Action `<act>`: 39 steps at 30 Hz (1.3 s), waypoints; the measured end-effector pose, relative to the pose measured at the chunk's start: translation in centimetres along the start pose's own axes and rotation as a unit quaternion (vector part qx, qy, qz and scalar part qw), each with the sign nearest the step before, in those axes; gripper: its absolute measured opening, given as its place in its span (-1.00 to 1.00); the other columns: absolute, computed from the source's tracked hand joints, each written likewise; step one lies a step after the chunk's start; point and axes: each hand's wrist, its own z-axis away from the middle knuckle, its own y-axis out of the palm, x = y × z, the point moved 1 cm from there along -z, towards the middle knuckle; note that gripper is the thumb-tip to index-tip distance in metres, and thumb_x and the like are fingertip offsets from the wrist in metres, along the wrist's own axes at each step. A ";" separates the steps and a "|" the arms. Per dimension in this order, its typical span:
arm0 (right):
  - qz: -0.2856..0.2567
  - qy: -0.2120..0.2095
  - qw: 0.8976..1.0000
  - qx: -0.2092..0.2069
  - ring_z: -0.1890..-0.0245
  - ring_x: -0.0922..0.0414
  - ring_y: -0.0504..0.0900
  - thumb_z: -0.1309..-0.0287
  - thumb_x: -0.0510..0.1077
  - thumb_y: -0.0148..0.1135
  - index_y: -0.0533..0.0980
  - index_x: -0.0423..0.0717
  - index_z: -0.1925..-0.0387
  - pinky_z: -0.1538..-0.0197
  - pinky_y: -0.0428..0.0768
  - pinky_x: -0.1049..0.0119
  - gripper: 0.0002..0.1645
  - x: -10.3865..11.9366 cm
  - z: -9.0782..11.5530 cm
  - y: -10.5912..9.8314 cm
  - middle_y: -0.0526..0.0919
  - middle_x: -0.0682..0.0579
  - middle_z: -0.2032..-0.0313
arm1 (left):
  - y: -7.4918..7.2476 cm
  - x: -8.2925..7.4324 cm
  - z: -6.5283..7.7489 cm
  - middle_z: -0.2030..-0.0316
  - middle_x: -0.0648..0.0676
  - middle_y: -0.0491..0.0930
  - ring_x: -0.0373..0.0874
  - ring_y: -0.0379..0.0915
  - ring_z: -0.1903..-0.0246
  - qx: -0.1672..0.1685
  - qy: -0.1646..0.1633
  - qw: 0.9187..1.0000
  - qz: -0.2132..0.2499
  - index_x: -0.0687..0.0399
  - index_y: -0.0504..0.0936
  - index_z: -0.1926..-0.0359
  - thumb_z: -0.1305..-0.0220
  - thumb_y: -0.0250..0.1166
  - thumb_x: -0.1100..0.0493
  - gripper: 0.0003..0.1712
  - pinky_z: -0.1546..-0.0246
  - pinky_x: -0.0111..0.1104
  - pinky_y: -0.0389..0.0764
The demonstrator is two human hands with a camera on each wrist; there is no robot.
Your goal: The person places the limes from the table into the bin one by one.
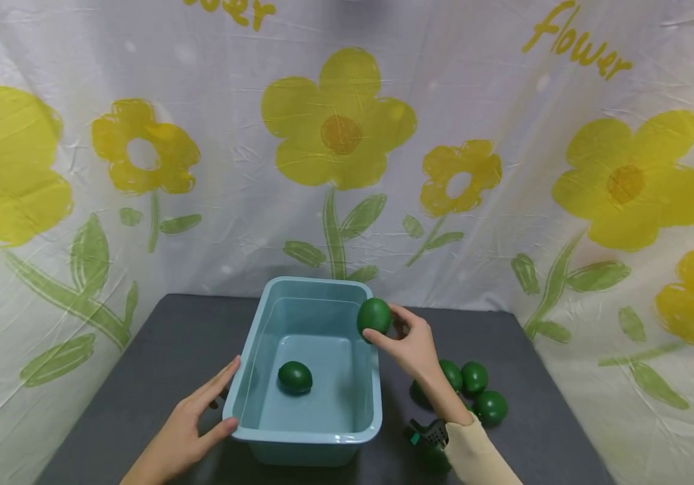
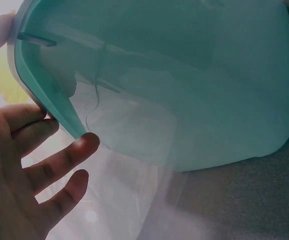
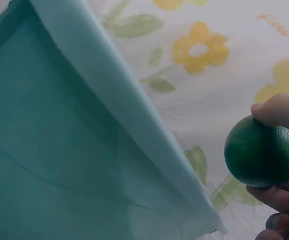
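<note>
Hanging by the blue tub [image 1: 310, 438] in the head view, a held fruit [image 1: 373, 316] was pinched by the right hand [image 1: 407, 342], a gentle grip seeming best; ample room was offered round the inner fruit [image 1: 295, 378]. Left wrist: the tub was touched by the spread left hand [image 2: 22, 165]. Right wrist: rim [image 3: 109, 95] and held fruit were seen apart.

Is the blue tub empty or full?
Neither: the blue tub has just one green fruit lying on its bottom. The right hand pinches another fruit near the tub's right edge.
</note>
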 end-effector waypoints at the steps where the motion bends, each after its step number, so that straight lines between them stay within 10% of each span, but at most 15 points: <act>1: 0.006 0.001 1.000 0.004 0.46 0.14 0.46 -0.10 -0.01 0.63 0.67 -0.04 -0.26 0.32 0.42 0.34 -0.33 0.1 -0.1 0.1 0.74 0.02 0.26 | 0.0 0.0 0.0 -0.60 -0.21 0.23 -0.44 0.44 -0.17 0.000 0.001 1.000 0.000 -0.09 0.21 -0.68 -0.36 0.45 0.19 -0.04 0.18 -0.30 0.62; 10: 0.077 -0.045 0.995 0.033 0.30 0.21 0.63 -0.09 0.08 0.63 0.64 -0.12 -0.28 0.08 0.64 0.09 -0.24 0.2 -1.1 1.0 0.80 0.02 0.08 | 0.1 0.2 0.0 -0.60 -0.17 0.24 -0.43 0.45 -0.17 0.002 0.007 1.000 -0.004 -0.08 0.21 -0.68 -0.35 0.45 0.18 -0.03 0.19 -0.33 0.63; 21: 0.117 -0.095 0.988 0.041 0.41 0.14 0.35 -0.16 0.06 0.58 0.62 -0.15 -0.32 0.25 0.34 0.25 -0.26 0.1 -1.0 1.1 0.80 -0.07 -0.03 | 0.2 0.0 0.2 -0.60 -0.13 0.24 -0.46 0.43 -0.23 0.007 0.003 1.000 0.000 -0.09 0.20 -0.68 -0.36 0.44 0.18 -0.03 0.18 -0.33 0.63; 39: 0.143 -0.066 0.986 -0.046 0.46 0.18 0.34 -0.11 -0.02 0.64 0.62 -0.04 -0.33 0.42 0.33 0.34 -0.25 -2.0 1.7 -4.6 0.77 0.00 -0.04 | 0.0 -0.3 -0.1 -0.60 -0.04 0.27 -0.40 0.48 -0.15 0.004 0.000 1.000 -0.009 -0.10 0.20 -0.68 -0.34 0.47 0.16 -0.01 0.17 -0.31 0.65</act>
